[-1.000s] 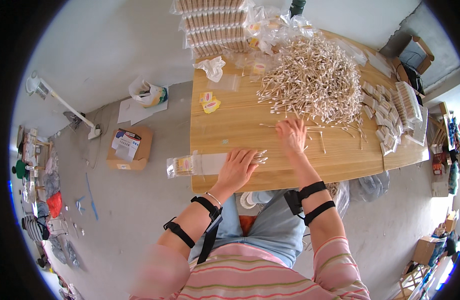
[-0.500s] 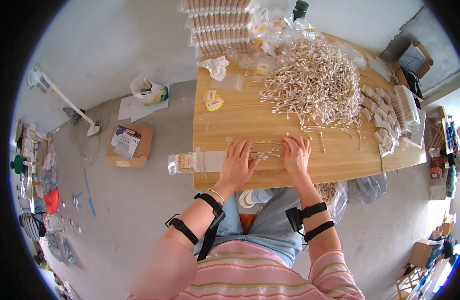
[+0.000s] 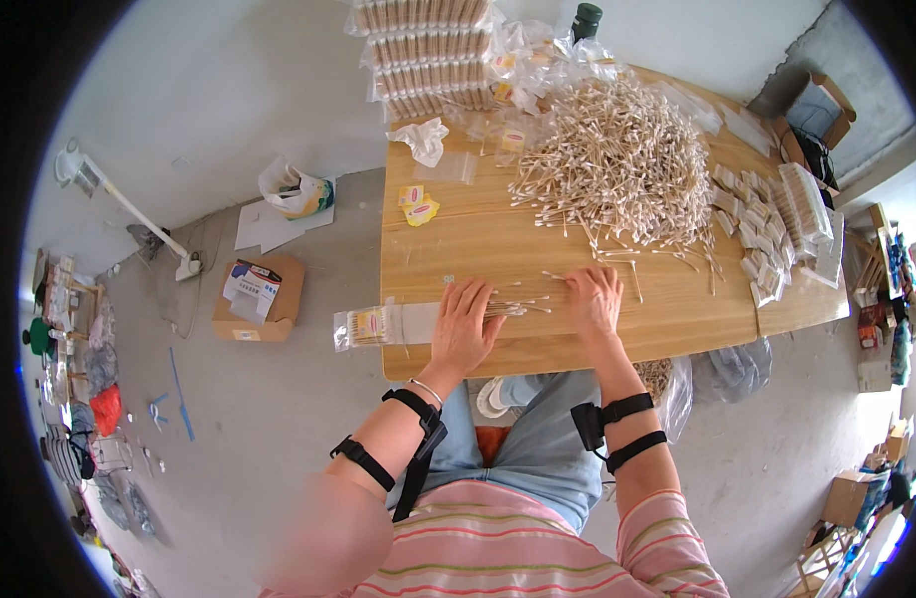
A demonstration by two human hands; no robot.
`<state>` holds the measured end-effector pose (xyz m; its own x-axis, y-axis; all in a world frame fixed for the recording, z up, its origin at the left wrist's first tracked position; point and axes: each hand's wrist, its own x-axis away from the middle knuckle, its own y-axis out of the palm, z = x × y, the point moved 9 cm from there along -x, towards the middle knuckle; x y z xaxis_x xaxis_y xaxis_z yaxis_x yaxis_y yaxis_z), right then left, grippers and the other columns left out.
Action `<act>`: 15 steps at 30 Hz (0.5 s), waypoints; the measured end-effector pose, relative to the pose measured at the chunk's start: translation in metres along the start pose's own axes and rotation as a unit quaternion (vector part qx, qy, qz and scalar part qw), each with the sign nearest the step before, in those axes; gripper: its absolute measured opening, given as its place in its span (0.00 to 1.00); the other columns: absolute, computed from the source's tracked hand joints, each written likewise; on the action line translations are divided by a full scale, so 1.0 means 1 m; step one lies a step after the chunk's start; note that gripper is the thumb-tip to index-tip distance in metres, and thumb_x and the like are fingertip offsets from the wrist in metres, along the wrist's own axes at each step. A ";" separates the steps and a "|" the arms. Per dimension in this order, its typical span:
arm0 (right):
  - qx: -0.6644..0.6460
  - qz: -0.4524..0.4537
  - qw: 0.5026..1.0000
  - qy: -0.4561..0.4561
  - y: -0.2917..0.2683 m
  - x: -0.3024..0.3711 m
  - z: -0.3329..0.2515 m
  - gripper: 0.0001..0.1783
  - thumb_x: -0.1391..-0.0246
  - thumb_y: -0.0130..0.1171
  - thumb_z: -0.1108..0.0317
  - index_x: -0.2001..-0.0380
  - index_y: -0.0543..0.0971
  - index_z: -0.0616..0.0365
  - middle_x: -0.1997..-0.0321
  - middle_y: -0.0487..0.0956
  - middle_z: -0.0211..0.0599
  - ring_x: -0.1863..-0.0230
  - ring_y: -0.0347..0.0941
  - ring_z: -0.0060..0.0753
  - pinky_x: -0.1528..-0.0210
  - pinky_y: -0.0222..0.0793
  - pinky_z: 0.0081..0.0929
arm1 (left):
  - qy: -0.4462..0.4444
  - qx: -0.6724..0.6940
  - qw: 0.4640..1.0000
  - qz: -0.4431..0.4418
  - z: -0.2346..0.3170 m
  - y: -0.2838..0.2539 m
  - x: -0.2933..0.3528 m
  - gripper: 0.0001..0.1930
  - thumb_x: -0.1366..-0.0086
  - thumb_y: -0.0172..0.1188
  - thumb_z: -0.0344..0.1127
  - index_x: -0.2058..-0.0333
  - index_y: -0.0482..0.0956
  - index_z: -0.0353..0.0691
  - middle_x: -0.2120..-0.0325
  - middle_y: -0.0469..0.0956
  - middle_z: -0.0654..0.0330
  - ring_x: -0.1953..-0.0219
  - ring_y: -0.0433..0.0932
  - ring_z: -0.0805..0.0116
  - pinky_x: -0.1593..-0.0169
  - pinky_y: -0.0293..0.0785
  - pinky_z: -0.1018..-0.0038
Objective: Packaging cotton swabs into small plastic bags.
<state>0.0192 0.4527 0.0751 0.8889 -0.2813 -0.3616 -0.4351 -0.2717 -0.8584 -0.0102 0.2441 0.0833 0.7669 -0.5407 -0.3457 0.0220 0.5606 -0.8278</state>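
Note:
My left hand (image 3: 463,327) curls over a small bunch of cotton swabs (image 3: 518,308) at the table's near edge. Their white tips stick out to the right of its fingers. A cotton swab (image 3: 553,276) juts leftward from the bent fingers of my right hand (image 3: 593,301), which rests on the wood just right of the bunch. Left of my left hand lies a pale flat strip (image 3: 412,324). Beside that, a clear packet of swabs with a yellow label (image 3: 365,326) overhangs the table's left edge. Beyond my right hand is a big loose heap of swabs (image 3: 627,159).
The wooden table (image 3: 458,239) also bears stacked swab packs (image 3: 428,60), yellow labels (image 3: 418,205), a crumpled tissue (image 3: 421,142) and clear bags (image 3: 578,60). Small white bundles (image 3: 762,234) lie at the right. An opened carton (image 3: 262,297) stands on the floor at the left.
The swabs spread between my hands now form a tighter bunch by my left hand. My right hand has shifted slightly, and a swab points left from its fingers.

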 end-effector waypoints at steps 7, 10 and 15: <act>0.057 0.006 0.997 0.045 0.008 -0.018 0.008 0.05 0.50 0.59 0.67 0.69 0.81 0.47 0.62 0.77 0.28 0.53 0.67 0.38 0.50 0.59 0.39 | 0.026 0.082 0.996 -0.014 0.003 0.002 -0.003 0.18 0.42 0.62 0.35 0.53 0.75 0.38 0.57 0.75 0.56 0.49 0.70 0.51 0.40 0.65 0.59; 0.016 0.015 0.999 -0.037 0.027 -0.023 -0.046 0.06 0.51 0.58 0.68 0.68 0.81 0.48 0.62 0.78 0.29 0.54 0.67 0.38 0.49 0.59 0.39 | 0.006 0.084 0.996 -0.040 -0.003 0.010 -0.002 0.21 0.42 0.62 0.37 0.50 0.73 0.39 0.53 0.74 0.56 0.46 0.68 0.52 0.37 0.60 0.58; -0.113 -0.041 0.988 -0.095 0.027 -0.011 -0.085 0.11 0.55 0.61 0.69 0.64 0.82 0.50 0.59 0.78 0.29 0.50 0.67 0.39 0.48 0.61 0.40 | -0.005 -0.007 1.000 0.014 0.001 -0.002 -0.003 0.27 0.39 0.59 0.41 0.43 0.67 0.38 0.42 0.66 0.54 0.38 0.61 0.53 0.33 0.53 0.57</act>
<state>-0.0143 0.3699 0.0865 0.9240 -0.0785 -0.3743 -0.3626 -0.4913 -0.7920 -0.0119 0.2455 0.0870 0.7735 -0.5190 -0.3638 -0.0074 0.5666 -0.8240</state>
